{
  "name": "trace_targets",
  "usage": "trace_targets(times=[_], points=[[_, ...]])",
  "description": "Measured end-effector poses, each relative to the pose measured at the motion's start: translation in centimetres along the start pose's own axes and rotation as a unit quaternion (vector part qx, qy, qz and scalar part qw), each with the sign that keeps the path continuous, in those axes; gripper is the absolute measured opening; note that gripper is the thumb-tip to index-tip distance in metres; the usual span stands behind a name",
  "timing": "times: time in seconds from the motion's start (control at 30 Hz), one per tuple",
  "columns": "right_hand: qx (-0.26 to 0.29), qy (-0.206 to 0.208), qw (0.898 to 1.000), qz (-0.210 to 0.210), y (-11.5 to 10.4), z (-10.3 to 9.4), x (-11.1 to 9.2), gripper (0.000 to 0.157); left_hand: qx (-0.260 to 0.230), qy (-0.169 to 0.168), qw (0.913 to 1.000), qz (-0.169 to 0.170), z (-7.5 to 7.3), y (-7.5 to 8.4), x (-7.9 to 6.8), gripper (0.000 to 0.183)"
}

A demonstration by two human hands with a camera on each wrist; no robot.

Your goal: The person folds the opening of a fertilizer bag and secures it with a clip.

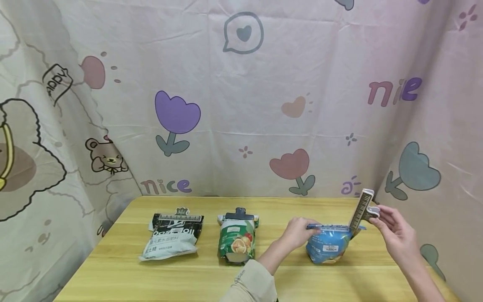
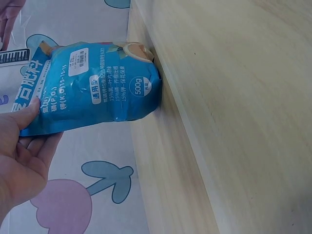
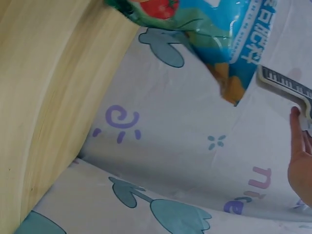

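My left hand point(image 1: 299, 232) pinches the top left corner of a blue fertilizer bag point(image 1: 327, 246), thumb on the front and fingers behind in the left wrist view. The bag stands upright on the table, its top edge folded to a flat band. Between the thumb and fingers of my right hand point(image 1: 399, 235) is a bag clip point(image 1: 362, 211) with a piano-key pattern. It is held by its handle and tilted, the lower end right at the bag's top right corner. In the right wrist view, an orange-brown patch shows on that corner of the bag point(image 3: 229, 39).
On the wooden table point(image 1: 181, 281), a black-and-white bag point(image 1: 171, 243) lies at the left with a piano-key clip point(image 1: 180, 217) across its top. A green bag point(image 1: 237, 241) with a dark clip point(image 1: 240, 214) lies in the middle. A printed curtain point(image 1: 234, 92) hangs behind the table.
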State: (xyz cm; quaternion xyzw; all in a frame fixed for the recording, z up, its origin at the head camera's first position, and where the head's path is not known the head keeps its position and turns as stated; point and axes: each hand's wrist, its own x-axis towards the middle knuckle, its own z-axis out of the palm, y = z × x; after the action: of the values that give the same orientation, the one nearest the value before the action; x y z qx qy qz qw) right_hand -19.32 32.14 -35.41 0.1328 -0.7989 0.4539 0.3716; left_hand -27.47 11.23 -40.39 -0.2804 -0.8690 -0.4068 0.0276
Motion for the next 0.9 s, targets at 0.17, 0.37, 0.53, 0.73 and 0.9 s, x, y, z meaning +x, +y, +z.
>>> trace_targets(times=[0.17, 0.37, 0.53, 0.73, 0.9], points=[[-0.022, 0.012, 0.999, -0.04, 0.6, 0.0, 0.2, 0.031, 0.002, 0.0, 1.0, 0.001, 0.0, 0.0, -0.1, 0.02], [-0.085, -0.049, 0.982, -0.159, 1.1, 0.2, 0.8, 0.038, 0.006, 0.0, 0.9999, 0.009, -0.1, -0.1, 0.0, 0.019], [-0.127, -0.098, 0.961, -0.226, 0.9, 0.3, 1.5, 0.025, 0.005, -0.005, 0.9999, 0.008, 0.0, -0.1, 0.1, 0.018], [-0.194, -0.147, 0.92, -0.307, 1.0, 0.4, 2.2, 0.038, 0.009, -0.009, 0.9999, 0.001, 0.0, 0.0, 0.1, 0.019], [-0.261, -0.205, 0.895, -0.297, 0.8, 0.7, 2.2, 0.026, 0.007, -0.013, 0.9998, -0.013, 0.0, 0.0, 0.1, 0.016]])
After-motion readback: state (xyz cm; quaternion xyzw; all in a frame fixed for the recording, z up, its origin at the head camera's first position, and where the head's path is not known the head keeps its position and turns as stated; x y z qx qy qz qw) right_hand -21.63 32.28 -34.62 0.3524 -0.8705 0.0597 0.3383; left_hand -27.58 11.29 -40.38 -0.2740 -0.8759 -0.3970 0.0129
